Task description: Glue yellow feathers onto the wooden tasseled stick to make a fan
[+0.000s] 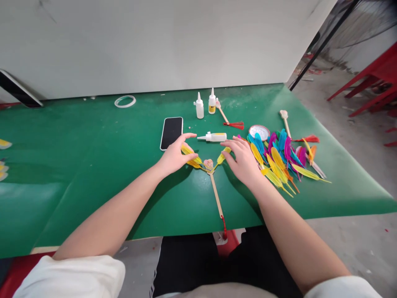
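A wooden stick (pixel 216 194) with a paddle-shaped head lies before me on the green table, a red tassel (pixel 224 229) hanging from its lower end past the table edge. Yellow feathers fan out from both sides of its head (pixel 209 164). On the left side, my left hand (pixel 175 156) has its thumb against the yellow feathers (pixel 192 162), the index finger stretched out above them. My right hand (pixel 243 159) pinches the tip of the yellow-green feather (pixel 221 159) on the right side. The undersides of both hands are hidden.
A glue bottle (pixel 217 137) lies beyond the stick; two more (pixel 199 106) stand farther back. A phone (pixel 171 133) lies behind my left hand. Colourful feathers (pixel 279 159) pile up at right, near a round lid (pixel 259 132). A tape roll (pixel 125 102) lies far left.
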A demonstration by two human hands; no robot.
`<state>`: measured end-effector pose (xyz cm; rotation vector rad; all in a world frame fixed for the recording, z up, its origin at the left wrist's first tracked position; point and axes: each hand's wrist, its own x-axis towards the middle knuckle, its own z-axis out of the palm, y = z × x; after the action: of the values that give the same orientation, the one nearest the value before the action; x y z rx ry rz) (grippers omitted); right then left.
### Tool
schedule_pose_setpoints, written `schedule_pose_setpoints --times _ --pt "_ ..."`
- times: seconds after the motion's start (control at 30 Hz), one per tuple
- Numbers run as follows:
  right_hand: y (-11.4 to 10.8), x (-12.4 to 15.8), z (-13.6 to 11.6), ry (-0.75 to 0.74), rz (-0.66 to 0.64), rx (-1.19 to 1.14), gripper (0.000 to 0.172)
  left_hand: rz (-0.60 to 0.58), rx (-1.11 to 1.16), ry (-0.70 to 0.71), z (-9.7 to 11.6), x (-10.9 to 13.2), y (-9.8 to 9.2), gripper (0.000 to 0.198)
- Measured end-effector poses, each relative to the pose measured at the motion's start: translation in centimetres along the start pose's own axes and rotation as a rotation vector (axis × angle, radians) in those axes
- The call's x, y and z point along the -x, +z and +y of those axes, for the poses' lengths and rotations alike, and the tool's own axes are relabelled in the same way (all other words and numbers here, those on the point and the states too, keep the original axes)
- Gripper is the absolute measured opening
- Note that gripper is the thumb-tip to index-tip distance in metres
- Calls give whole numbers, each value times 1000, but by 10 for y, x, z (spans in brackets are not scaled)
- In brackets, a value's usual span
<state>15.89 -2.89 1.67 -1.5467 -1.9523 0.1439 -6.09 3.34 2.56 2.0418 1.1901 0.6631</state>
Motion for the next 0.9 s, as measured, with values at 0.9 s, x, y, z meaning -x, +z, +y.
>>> schedule_pose_setpoints --times 0.9 --pt "12 20 -17 -181 -186 -74 32 -14 -134 -38 4 5 9 51"
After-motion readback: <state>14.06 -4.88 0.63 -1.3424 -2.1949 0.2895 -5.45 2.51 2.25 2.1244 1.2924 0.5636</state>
